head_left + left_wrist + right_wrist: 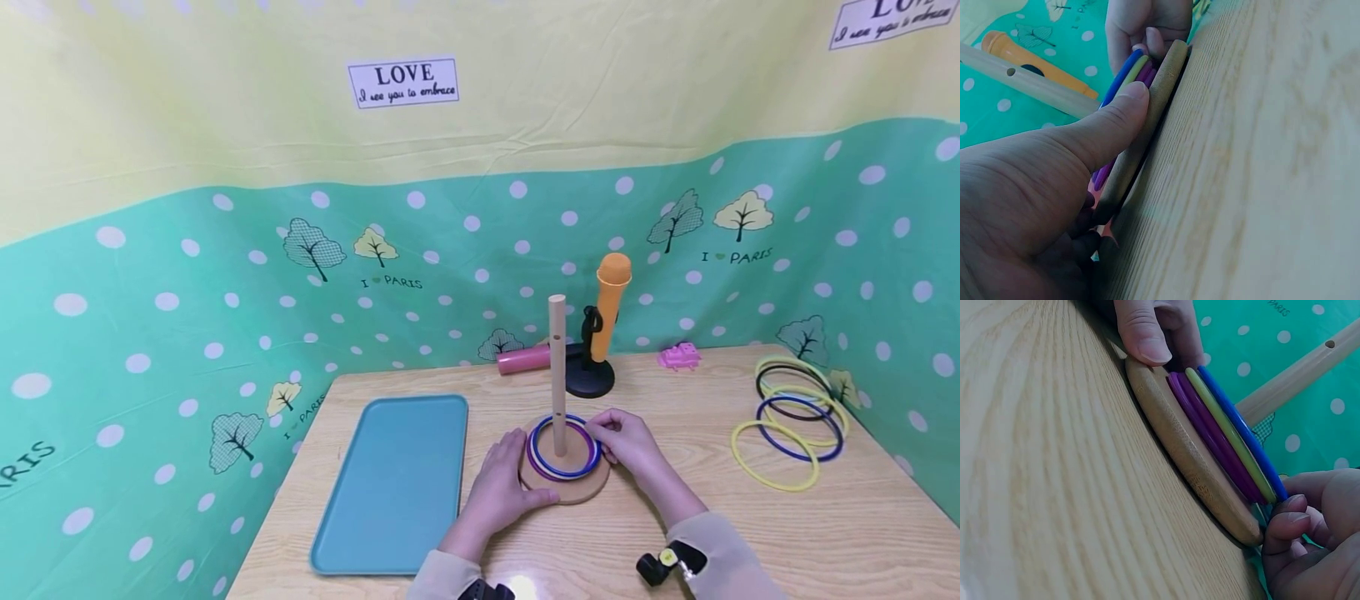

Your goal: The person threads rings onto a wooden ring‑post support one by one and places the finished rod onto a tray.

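Note:
A wooden post stands upright on a round wooden base. Stacked around the post's foot, the right wrist view has a blue ring on top, a yellow-green ring under it and purple rings lowest. My left hand grips the base from its left side, thumb on the near rim. At the stack's right edge, my right hand pinches the blue ring between thumb and curled finger. Part of the left fingers is hidden behind the base in the left wrist view.
A blue tray lies to the left. Several loose rings overlap at the right. Behind the post are an orange microphone on a black stand, a pink cylinder and a small pink toy.

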{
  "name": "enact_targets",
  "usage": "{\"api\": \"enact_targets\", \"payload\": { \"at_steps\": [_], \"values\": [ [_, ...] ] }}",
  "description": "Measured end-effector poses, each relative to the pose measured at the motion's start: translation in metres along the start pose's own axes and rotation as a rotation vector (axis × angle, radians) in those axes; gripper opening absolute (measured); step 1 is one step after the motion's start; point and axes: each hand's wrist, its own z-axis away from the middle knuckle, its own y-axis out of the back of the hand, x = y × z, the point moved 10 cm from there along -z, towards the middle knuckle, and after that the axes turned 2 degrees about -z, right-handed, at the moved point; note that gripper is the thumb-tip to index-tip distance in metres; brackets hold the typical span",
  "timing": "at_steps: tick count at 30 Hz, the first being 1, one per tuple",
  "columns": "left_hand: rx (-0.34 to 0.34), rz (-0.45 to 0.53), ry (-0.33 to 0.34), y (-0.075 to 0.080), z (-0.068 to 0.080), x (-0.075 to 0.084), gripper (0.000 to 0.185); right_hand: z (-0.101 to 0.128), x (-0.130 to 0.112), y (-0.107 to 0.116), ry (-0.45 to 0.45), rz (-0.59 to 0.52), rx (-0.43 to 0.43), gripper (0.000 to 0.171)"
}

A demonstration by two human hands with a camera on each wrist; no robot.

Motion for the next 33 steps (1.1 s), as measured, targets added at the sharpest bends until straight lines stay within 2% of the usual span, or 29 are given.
{"api": "enact_targets", "payload": {
  "at_steps": [13,21,33],
  "values": [
    [-0.009,0.009,0.007,-0.001,0.0,-0.001,0.118,0.001,0.0,0.002,-0.016,0.039,-0.001,0.022],
    [-0.009,0.013,0.006,0.0,-0.001,-0.001,0.119,0.003,-0.001,0.007,-0.026,0.017,0.005,0.024],
    [-0.014,0.017,0.011,0.0,-0.001,-0.001,0.119,0.009,-0.019,0.041,0.016,0.052,0.052,0.033]
  ]
}}
